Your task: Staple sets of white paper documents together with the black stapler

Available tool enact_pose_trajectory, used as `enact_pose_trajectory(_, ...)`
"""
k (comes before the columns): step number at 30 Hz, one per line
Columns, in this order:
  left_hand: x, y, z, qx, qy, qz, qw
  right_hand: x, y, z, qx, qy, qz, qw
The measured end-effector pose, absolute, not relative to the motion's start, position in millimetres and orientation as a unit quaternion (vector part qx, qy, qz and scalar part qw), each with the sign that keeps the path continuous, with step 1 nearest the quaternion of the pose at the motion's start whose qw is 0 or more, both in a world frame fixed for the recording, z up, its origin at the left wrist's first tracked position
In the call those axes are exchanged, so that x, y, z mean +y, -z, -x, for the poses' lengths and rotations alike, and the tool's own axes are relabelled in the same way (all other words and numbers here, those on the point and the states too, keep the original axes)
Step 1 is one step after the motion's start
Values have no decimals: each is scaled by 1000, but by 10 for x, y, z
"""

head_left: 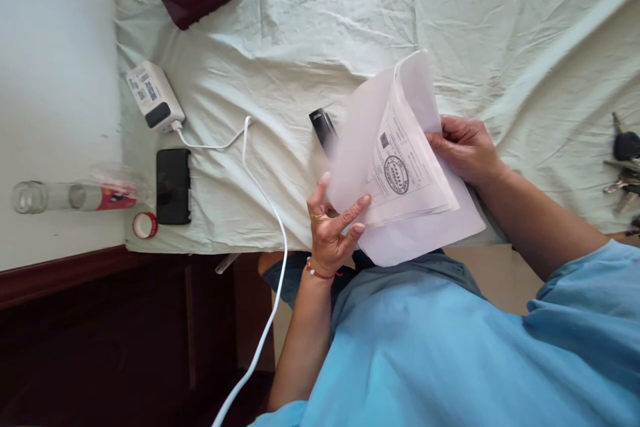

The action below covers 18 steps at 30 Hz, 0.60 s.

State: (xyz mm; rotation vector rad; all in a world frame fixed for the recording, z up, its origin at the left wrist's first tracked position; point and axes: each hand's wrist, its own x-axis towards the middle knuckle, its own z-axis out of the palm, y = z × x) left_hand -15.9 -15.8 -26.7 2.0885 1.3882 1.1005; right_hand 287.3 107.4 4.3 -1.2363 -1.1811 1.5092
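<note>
While our left hand [333, 223] lifted the top sheet, fingers pinched on its edge, our right hand [465, 147] gripped the stamped papers [405, 173] above the cloth-covered desk [300, 47]. A black stapler [323, 128] lay just behind them.

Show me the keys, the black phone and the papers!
keys [624, 167], head view, on the bunch's middle.
black phone [173, 186], head view, middle of its screen.
papers [400, 173], head view, on the round stamp.

The papers [400, 173] are thin and smooth. The sheet [320, 40] is wrinkly cloth. The phone [173, 185] is shiny black.
</note>
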Motion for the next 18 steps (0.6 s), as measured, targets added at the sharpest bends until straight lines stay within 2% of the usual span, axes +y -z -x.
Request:
enact_pose_trajectory(11, -148, 296, 131, 534, -358, -755, 131, 1086, -65, -2848, -487, -574, 506, 422)
enact_pose_trajectory(18, -155, 331, 180, 553, -363, -739, 129, 1102, -73, -2850, -486, -575, 509, 418)
